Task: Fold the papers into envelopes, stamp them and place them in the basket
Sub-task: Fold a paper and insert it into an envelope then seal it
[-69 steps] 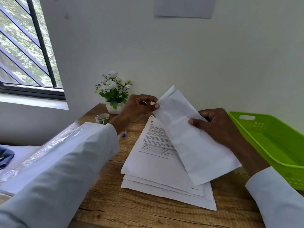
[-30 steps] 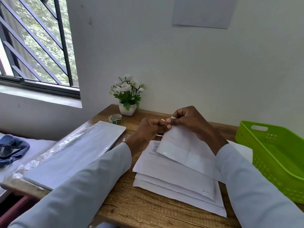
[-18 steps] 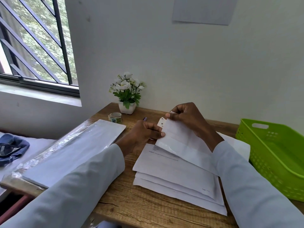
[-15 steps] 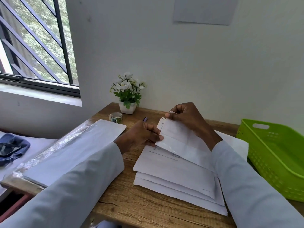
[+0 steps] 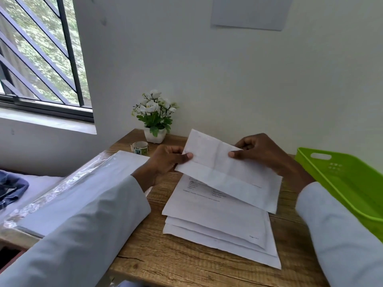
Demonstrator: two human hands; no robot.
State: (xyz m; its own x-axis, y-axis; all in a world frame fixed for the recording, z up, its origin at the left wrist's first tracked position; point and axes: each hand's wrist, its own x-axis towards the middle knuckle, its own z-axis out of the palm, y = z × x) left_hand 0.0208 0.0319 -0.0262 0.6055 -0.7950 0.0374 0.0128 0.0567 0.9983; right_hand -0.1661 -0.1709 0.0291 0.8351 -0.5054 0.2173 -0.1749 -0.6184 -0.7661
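A white folded envelope (image 5: 223, 172) is lifted above the desk, its plain side facing me. My left hand (image 5: 165, 160) pinches its left edge with thumb on top. My right hand (image 5: 261, 152) pinches its upper right edge the same way. Below it lies a stack of printed papers (image 5: 217, 220) on the wooden desk (image 5: 186, 262). A green basket (image 5: 348, 183) stands at the right, with nothing visible inside. A small roll of stamps or tape (image 5: 140, 148) sits near the far left of the desk.
A clear plastic pack of white sheets (image 5: 83, 183) lies on the desk's left side under my left sleeve. A small white pot of flowers (image 5: 155, 119) stands against the wall. A barred window is at the left.
Both hands were at the envelope's top corner; now they have spread apart, raised the envelope and turned it so that its plain side faces me.
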